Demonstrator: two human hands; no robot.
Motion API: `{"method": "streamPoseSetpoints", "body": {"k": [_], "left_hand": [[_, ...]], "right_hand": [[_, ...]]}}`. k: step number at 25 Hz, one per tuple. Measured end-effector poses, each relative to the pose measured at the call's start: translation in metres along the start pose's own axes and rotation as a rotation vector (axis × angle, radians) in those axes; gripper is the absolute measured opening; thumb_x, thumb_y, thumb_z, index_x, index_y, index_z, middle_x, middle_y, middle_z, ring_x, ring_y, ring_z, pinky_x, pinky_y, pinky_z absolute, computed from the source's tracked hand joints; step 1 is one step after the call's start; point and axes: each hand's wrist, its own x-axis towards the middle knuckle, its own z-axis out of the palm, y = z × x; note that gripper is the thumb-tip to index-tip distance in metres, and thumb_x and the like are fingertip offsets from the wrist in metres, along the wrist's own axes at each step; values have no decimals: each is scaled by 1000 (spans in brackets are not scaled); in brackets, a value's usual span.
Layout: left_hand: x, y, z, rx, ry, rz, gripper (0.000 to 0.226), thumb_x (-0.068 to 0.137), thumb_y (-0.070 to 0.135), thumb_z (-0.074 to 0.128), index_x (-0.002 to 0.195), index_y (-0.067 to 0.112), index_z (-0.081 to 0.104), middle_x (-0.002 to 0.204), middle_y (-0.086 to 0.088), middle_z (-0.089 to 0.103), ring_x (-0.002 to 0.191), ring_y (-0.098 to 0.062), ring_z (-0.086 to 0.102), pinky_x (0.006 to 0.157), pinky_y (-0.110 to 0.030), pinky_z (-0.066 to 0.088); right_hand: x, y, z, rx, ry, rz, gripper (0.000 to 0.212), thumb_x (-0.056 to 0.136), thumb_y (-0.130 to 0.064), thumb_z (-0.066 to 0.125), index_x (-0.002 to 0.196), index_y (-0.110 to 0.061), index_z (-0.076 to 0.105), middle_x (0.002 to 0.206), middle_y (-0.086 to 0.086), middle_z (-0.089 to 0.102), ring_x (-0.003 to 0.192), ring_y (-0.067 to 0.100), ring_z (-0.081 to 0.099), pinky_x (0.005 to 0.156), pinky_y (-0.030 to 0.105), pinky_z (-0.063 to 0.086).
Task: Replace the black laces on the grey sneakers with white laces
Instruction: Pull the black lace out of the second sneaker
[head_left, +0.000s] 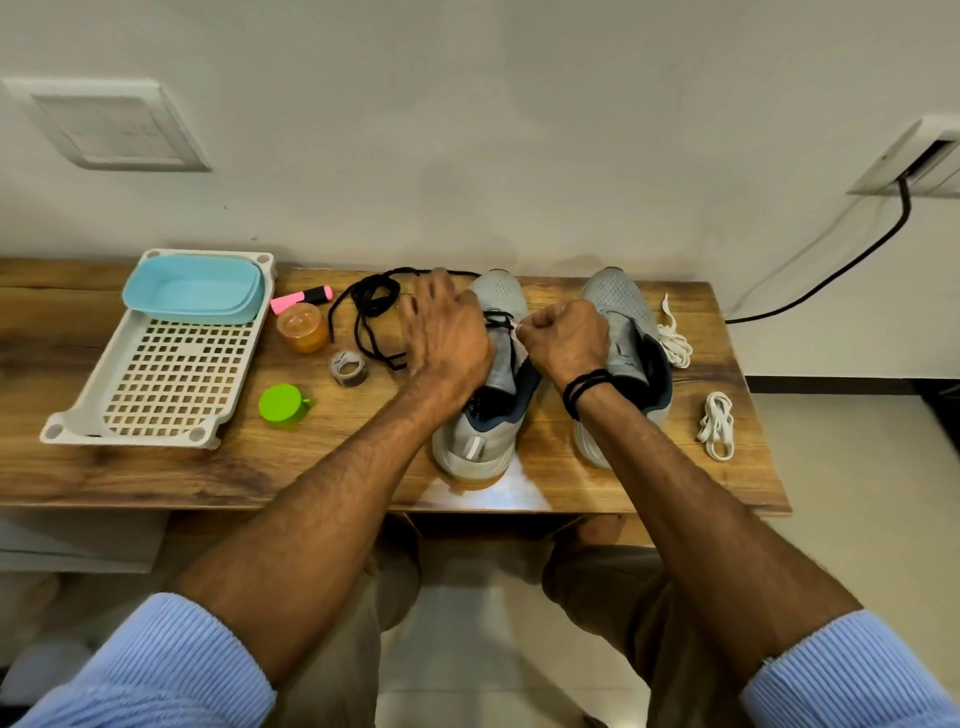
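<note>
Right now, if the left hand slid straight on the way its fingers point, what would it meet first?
Probably the loose black lace lying just past the left hand, then the wall; depth is unclear.

Wooden table (322, 467) stood against the wall. Left end held a white perforated tray (176, 379). Just right of it sat a pink highlighter (302, 299), orange jar (302, 328), tape roll (349, 368) and green cup (283, 406). A loose black lace (371, 299) lay mid-back. The left sneaker (475, 441) and right sneaker (615, 296) stood side by side, toes to the wall. Far right lay the rear white lace bundle (674, 343) and front white lace bundle (718, 426), apart.
</note>
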Motion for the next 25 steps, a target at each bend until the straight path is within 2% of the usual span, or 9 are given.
{"method": "streamPoseSetpoints", "body": {"k": [3,5,7,9,12,15,19,22,25], "left_hand": [[-3,2,-7,-2,-13,-209,39,83,44,58,98,9,66,122,-16,48,115,-33,42,95,-45,35],[-2,5,-11,27,-40,-244,44,81,47,57,98,8,66,123,-17,48,115,-33,42,96,-45,34],[1,4,-11,21,-29,-166,45,78,44,59,106,9,63,123,-17,48,114,-33,43,96,-45,35],[2,0,-8,-24,-10,37,44,78,37,64,116,14,59,124,-12,50,114,-30,45,94,-42,33],[4,-1,-3,-55,-34,236,33,88,25,60,120,23,62,122,-5,59,116,-26,45,92,-38,27],[6,0,-2,-76,-48,174,24,92,29,60,115,23,65,110,-2,67,114,-26,48,92,-38,26],[4,5,-2,-36,-99,69,26,89,35,60,107,18,67,101,-6,70,114,-29,51,95,-41,28],[4,6,-1,-78,-154,40,21,86,30,60,102,19,70,100,-6,71,116,-29,49,96,-42,27],[7,3,2,-190,-194,14,19,84,25,61,98,20,72,99,-4,71,116,-28,48,96,-41,26]], "right_hand": [[-4,-2,4,10,0,10,7,82,-26,75,83,-20,78,85,-1,75,79,12,68,67,20,47],[-6,-3,7,-13,-1,-7,8,83,-25,74,81,-19,78,84,2,75,79,16,69,65,21,47],[-8,-3,6,-27,-31,-26,10,83,-24,72,76,-19,76,80,2,75,79,17,69,63,22,47],[-8,-3,4,-18,-74,-16,14,81,-25,75,69,-17,72,76,1,73,77,17,69,62,24,49],[-8,-3,8,-32,-85,-1,23,77,-32,80,74,-10,73,77,7,73,75,22,68,68,32,57],[-10,-2,13,-62,-66,16,28,76,-37,79,71,-10,71,71,7,71,71,23,67,64,34,56],[-10,-1,13,-48,-57,36,24,77,-31,79,66,-15,65,73,4,69,74,22,67,63,29,54],[-13,-2,14,-65,-72,0,13,79,-28,76,83,-16,71,87,6,73,86,25,68,73,31,55],[-15,-1,14,-65,-75,-32,20,81,-28,73,97,-16,74,97,6,74,93,25,68,78,31,55]]}}
